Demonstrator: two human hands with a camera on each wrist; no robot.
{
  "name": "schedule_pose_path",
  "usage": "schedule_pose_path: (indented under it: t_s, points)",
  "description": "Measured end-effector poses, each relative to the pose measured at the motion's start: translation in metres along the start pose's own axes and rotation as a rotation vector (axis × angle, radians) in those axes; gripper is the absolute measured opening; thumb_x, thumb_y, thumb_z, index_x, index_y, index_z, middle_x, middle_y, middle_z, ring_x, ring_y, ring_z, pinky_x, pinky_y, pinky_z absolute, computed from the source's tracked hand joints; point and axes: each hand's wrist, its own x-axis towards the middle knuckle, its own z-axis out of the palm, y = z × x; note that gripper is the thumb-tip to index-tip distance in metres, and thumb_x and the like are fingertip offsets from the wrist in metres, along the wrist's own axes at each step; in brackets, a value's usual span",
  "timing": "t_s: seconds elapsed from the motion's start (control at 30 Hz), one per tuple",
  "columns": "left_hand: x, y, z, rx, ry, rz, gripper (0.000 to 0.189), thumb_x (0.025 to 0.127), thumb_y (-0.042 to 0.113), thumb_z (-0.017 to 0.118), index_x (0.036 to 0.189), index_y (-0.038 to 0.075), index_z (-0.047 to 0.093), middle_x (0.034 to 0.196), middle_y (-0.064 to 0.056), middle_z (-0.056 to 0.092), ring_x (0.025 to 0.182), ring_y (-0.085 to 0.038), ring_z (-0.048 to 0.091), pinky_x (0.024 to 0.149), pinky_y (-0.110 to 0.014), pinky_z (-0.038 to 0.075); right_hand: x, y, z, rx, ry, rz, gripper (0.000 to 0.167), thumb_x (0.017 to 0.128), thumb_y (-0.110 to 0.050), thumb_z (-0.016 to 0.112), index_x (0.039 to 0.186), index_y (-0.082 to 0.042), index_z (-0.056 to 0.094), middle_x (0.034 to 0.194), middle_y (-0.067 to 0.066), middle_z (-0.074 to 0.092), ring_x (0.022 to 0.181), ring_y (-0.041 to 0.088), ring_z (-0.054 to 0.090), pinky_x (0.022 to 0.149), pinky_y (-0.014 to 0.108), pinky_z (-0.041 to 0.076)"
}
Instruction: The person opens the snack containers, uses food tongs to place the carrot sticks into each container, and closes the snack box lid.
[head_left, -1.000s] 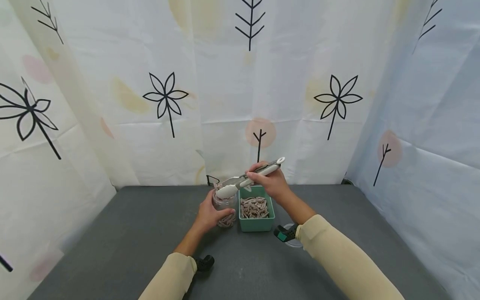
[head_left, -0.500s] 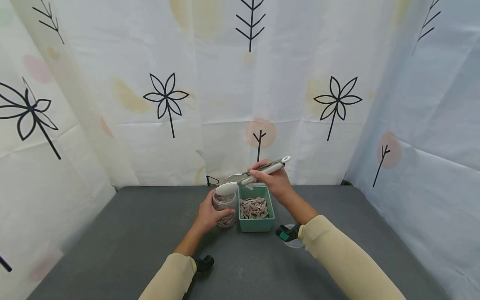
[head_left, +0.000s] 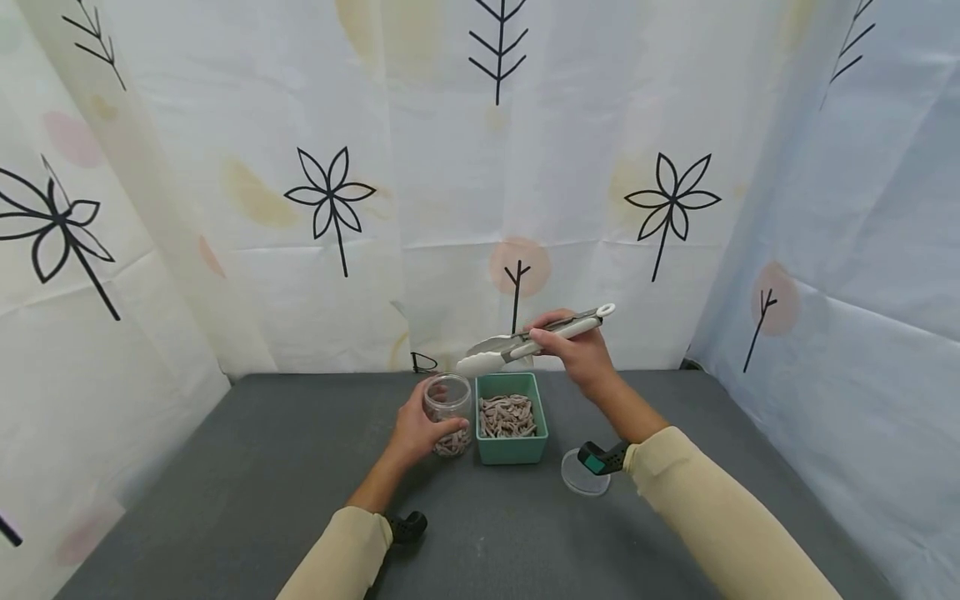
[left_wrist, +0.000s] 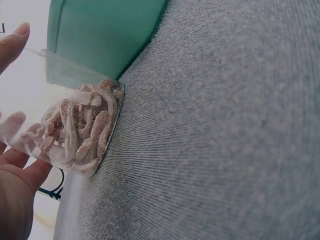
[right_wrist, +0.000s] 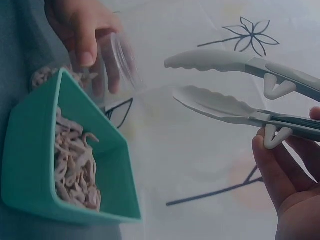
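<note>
My left hand (head_left: 417, 429) grips a clear jar (head_left: 448, 400) with fingers and thumb around its side. The jar stands upright and uncapped on the table, with pale brownish dried strips (left_wrist: 82, 127) in its lower part. In my right hand (head_left: 577, 350) is a pair of white-and-grey tongs (right_wrist: 215, 102), held level above the green bin (head_left: 513, 450). The tongs' tips are spread, with nothing between them in the right wrist view. More of the same strips (right_wrist: 75, 165) lie heaped in the bin, just right of the jar.
A round clear lid (head_left: 585, 477) lies on the dark grey table (head_left: 480, 533), under the right wrist in the head view. Patterned white curtains (head_left: 450, 208) hang behind the table and along both sides.
The right hand has drawn the tongs up and to the right, away from the jar's mouth. More of the lid shows now. The left hand and jar have stayed in place.
</note>
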Motion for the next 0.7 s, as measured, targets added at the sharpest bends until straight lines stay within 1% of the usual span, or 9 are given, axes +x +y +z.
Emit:
schedule_pose_path:
  t_s: [0.1,0.2,0.4,0.47,0.53,0.57,0.7]
  points:
    - [-0.001,0.0,0.0,0.004,0.006,-0.001,0.085,0.073,0.027,0.087,0.143,0.011,0.041,0.131,-0.012,0.058,0.118,-0.029,0.056,0.093,-0.049,0.045,-0.003,0.0,-0.008,-0.031,0.017,0.011,0.023,0.09,-0.002,0.068,0.104,0.015,0.061,0.107,0.032,0.064,0.093,0.029,0.068,0.075,0.032,0.055]
    - [-0.001,0.0,0.0,0.008,0.009,-0.004,0.086,0.073,0.028,0.087,0.143,0.011,0.041,0.132,-0.012,0.058,0.118,-0.028,0.056,0.093,-0.049,0.045,-0.007,0.003,-0.017,-0.054,0.028,0.019,0.022,0.089,0.0,0.068,0.105,0.015,0.061,0.11,0.033,0.062,0.096,0.029,0.067,0.075,0.03,0.054]
    - [-0.001,0.0,0.0,0.021,0.01,-0.015,0.086,0.073,0.028,0.087,0.143,0.013,0.041,0.132,-0.011,0.058,0.118,-0.027,0.056,0.093,-0.049,0.045,-0.016,0.013,-0.031,-0.071,0.021,0.051,0.024,0.088,0.003,0.067,0.107,0.017,0.059,0.111,0.037,0.059,0.093,0.013,0.067,0.076,0.027,0.053]
    - [-0.001,0.0,0.0,0.02,0.01,-0.017,0.086,0.073,0.028,0.088,0.143,0.013,0.041,0.132,-0.01,0.058,0.117,-0.027,0.056,0.093,-0.048,0.045,-0.02,0.017,-0.033,-0.086,0.005,0.077,0.026,0.088,0.003,0.067,0.109,0.016,0.058,0.112,0.036,0.059,0.093,0.01,0.066,0.078,0.026,0.052]
    - [-0.001,0.0,0.0,0.017,0.01,-0.019,0.086,0.073,0.028,0.088,0.143,0.013,0.041,0.132,-0.01,0.058,0.117,-0.027,0.056,0.093,-0.048,0.045,-0.024,0.022,-0.036,-0.098,-0.018,0.104,0.028,0.088,0.003,0.068,0.11,0.016,0.057,0.114,0.035,0.058,0.097,0.014,0.065,0.08,0.025,0.051]
    - [-0.001,0.0,0.0,0.017,0.01,-0.02,0.086,0.073,0.028,0.088,0.143,0.013,0.041,0.132,-0.01,0.058,0.117,-0.027,0.056,0.093,-0.048,0.045,-0.026,0.024,-0.037,-0.104,-0.029,0.118,0.029,0.088,0.003,0.068,0.111,0.016,0.056,0.115,0.035,0.058,0.099,0.017,0.064,0.08,0.025,0.05]
    - [-0.001,0.001,0.0,0.012,0.008,-0.013,0.086,0.073,0.028,0.087,0.143,0.013,0.041,0.132,-0.011,0.057,0.117,-0.028,0.057,0.093,-0.049,0.045,-0.032,0.033,-0.039,-0.098,-0.074,0.155,0.033,0.087,0.004,0.067,0.114,0.017,0.052,0.12,0.036,0.054,0.109,0.038,0.058,0.081,0.026,0.049]
